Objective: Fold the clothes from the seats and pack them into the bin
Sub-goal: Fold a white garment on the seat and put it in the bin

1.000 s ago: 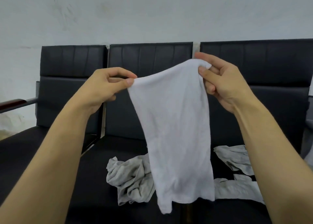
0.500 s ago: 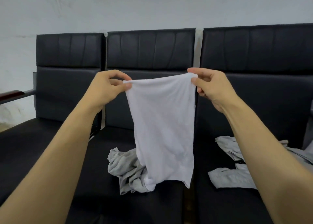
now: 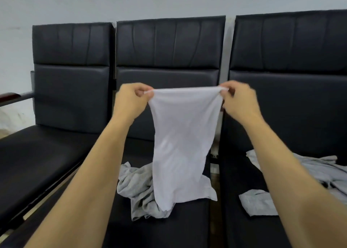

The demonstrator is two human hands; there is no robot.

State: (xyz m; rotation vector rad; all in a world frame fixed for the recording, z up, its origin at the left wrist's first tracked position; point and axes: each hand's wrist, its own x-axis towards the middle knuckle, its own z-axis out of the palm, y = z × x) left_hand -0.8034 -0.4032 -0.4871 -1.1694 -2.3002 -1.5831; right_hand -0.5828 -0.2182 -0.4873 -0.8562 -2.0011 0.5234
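Observation:
I hold a white garment [image 3: 180,140] stretched out in front of the middle seat. My left hand [image 3: 131,103] pinches its top left corner and my right hand [image 3: 240,101] pinches its top right corner. The cloth hangs down and its lower end touches the middle seat [image 3: 169,229], draping over a crumpled grey garment [image 3: 137,187] lying there. More grey clothes [image 3: 319,172] lie spread on the right seat [image 3: 234,172], partly behind my right forearm. No bin is in view.
Three black padded seats stand in a row against a pale wall. The left seat [image 3: 37,154] carries nothing and has a wooden armrest [image 3: 9,96] at its far left. A narrow gap [image 3: 214,165] separates the middle and right seats.
Both hands have moved lower and further apart, pulling the top edge of the white garment taut. Its bottom end now lies on the middle seat over the grey garment.

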